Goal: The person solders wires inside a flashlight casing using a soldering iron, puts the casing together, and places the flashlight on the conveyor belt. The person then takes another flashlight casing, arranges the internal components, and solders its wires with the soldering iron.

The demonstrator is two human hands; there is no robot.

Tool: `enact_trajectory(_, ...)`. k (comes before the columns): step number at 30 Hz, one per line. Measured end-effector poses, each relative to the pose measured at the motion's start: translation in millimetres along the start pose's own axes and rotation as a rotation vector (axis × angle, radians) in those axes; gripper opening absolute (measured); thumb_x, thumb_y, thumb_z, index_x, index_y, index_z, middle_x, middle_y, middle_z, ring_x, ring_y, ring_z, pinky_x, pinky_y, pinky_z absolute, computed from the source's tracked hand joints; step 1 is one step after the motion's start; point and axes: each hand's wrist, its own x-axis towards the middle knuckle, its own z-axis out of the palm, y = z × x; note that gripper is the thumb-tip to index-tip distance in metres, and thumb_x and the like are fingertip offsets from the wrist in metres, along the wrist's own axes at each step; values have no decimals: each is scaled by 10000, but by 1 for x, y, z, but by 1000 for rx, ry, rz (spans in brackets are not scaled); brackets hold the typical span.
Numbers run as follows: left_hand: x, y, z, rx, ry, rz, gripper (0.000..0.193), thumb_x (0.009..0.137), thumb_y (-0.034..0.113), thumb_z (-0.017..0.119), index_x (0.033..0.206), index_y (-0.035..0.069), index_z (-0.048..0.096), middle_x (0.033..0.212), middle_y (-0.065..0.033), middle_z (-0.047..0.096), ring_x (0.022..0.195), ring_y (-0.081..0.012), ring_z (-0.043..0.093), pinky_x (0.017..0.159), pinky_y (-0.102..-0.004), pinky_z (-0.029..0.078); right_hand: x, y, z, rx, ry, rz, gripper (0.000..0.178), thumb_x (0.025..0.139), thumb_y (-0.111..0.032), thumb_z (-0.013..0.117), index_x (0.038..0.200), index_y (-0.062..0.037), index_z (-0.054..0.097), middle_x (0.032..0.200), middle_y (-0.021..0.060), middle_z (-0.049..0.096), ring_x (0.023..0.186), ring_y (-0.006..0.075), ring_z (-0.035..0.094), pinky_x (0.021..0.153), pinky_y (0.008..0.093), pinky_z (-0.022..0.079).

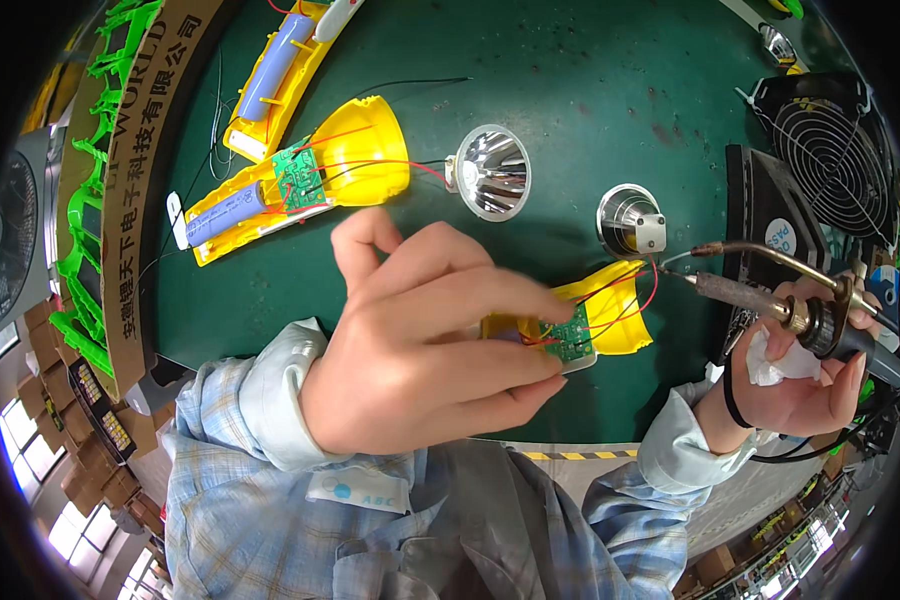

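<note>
My left hand (pixel 420 345) reaches over a yellow flashlight half-shell (pixel 625 310), its index finger and thumb closed on the near edge; another finger is blurred. Inside the shell lies a green circuit board (pixel 573 335) with red and black wires; my fingers cover much of the left end. Beyond it a silver reflector (pixel 622 222) rests with its metal mount toward the right. My right hand (pixel 795 365) grips a soldering iron (pixel 745 298) with a curved solder-feed tube (pixel 760 250). The iron's tip is close to the wires beside the reflector. Crumpled white tissue (pixel 780 360) sits against my right palm.
Two more yellow half-shells with purple battery cells (pixel 225 213) lie at the upper left. A second reflector (pixel 493 172) is wired to the nearer one. A black fan (pixel 835 150) stands at the right, and a cardboard box edge (pixel 135 230) with green plastic pieces at the left.
</note>
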Motion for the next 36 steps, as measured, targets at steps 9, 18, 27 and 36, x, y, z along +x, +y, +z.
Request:
enact_trajectory(9,-1,0,-3,58,-3,11,256,464,236,752,696,157,677,694,84,587,630,-115,408,652,-305,220,-1,9,16,-175,1,36,264,744,-180,551,863,-10,388,875,108,384,692,193,485,610,307,483)
enact_trajectory(18,-3,-3,-1,-2,54,76,282,428,249,740,693,178,678,581,97,510,582,-107,394,612,-290,216,-7,1,6,-78,5,91,256,785,-152,493,936,3,356,950,155,360,906,261,489,803,388,459)
enact_trajectory(27,2,5,8,131,75,24,200,431,104,696,597,183,617,534,88,467,571,-117,414,615,-325,202,-5,0,10,-45,-27,202,220,705,-138,540,834,-42,390,853,63,390,734,157,436,614,279,419)
enact_trajectory(36,1,1,14,202,110,52,186,433,112,680,577,183,588,528,89,457,574,-110,432,615,-334,204,-10,17,19,-432,111,-2,313,654,-245,569,718,-18,363,731,52,351,591,116,335,445,206,316)
